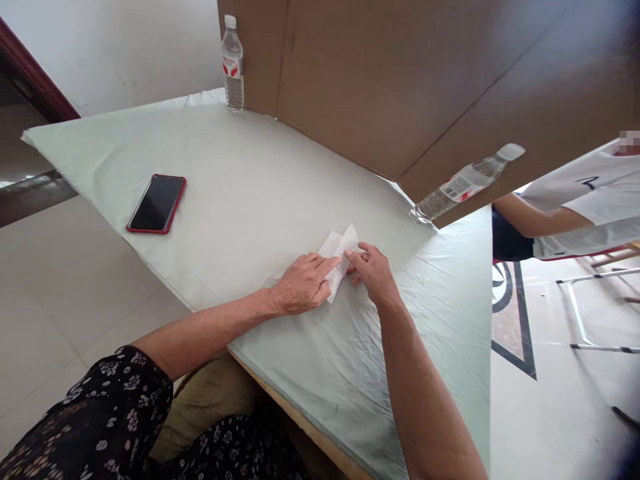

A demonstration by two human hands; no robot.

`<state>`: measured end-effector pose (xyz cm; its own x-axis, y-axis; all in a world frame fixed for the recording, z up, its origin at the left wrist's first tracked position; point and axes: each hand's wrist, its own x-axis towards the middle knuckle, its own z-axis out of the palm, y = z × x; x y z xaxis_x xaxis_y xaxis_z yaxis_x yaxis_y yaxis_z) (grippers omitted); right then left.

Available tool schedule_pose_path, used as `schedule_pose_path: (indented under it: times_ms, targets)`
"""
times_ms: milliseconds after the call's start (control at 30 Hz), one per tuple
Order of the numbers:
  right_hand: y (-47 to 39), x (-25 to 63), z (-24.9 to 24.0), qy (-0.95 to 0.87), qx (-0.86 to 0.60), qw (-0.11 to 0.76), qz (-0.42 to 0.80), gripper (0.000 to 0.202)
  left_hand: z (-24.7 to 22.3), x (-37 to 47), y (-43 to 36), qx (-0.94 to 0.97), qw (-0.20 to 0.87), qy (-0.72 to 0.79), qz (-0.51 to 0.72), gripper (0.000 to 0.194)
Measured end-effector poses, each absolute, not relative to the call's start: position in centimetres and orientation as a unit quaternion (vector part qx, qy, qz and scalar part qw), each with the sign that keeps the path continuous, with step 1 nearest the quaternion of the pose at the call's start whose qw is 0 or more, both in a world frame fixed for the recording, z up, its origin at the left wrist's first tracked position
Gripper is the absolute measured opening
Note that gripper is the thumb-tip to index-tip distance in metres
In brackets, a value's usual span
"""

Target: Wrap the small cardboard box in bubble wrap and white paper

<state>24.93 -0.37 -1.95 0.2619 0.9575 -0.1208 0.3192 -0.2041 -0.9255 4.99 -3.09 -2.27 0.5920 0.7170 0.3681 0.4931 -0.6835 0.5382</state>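
Observation:
A small white tissue [338, 277], partly folded with one flap raised, lies on the pale green cloth of the table [240, 200]. My left hand [303, 283] rests on its left side, index finger stretched across it and the other fingers curled lower down. From the right, my right hand [373, 270] pinches the raised flap between thumb and fingers. Part of the tissue is hidden under my left fingers.
A phone in a red case [156, 204] lies at the left. Brown cardboard panels [350, 80] stand behind, with one upright bottle [233, 67] and one tilted bottle [465, 183] against them. A person in white [590, 193] is at the right.

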Motion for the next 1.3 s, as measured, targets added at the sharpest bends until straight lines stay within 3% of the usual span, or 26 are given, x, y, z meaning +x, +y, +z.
schedule_pose_path:
  times_ms: [533,800,1100,1300]
  targets:
    - [2.5,23.5,-2.0,-0.465,-0.676,0.408,0.4,0.051,-2.3,5.0,-2.7,0.841,0.268,0.342,0.323,0.053]
    - [3.2,23.0,-1.3,-0.48,-0.668,0.387,0.416,0.022,-2.5,5.0,-2.7,0.824,0.303,0.33,0.347,0.058]
    - [4.2,23.2,-2.3,-0.497,-0.663,0.404,0.387,0.017,-3.5,4.9,-2.8,0.834,0.256,0.332,0.36,0.037]
    - [4.1,23.1,-2.3,-0.484,-0.631,0.443,0.413,0.021,-3.1,5.0,-2.9,0.841,0.234,0.347,0.344,0.033]
